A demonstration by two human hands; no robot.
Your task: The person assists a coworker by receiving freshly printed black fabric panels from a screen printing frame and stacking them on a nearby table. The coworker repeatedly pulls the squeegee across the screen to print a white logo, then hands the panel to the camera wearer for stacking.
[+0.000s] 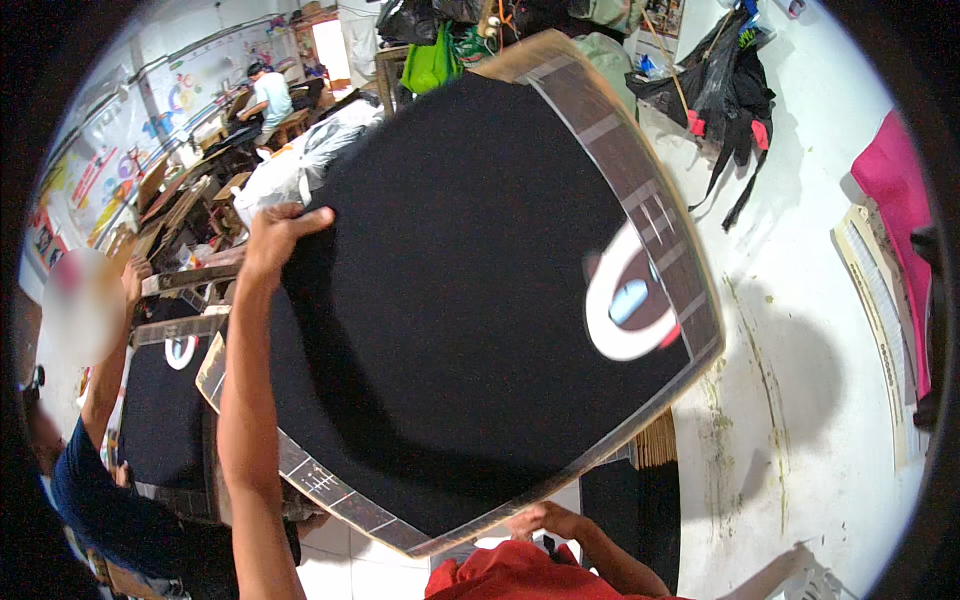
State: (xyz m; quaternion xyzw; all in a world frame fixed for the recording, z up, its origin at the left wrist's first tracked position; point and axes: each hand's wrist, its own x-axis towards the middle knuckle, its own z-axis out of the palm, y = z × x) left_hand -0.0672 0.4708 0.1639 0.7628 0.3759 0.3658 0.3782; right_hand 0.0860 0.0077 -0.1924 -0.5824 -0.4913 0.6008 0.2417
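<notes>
A large board (450, 280) covered in black fabric, with grey-brown taped borders, is held up tilted across the middle of the view. A printed white, brown and pale blue eye-like shape (610, 330) is on its right side. My left hand (280, 230) grips the board at the upper left, thumb over the black surface, arm stretched out along the left. My right hand (540, 518) is closed at the lower edge of the board, its fingers partly hidden behind that edge.
A co-worker in dark blue (85, 480) holds a similar board (165, 430) at left. Another person (270, 95) works among wooden clutter farther back. Bags (730, 100) hang on the white wall; pink material (890, 180) is at right. A dark stack (625, 520) stands below.
</notes>
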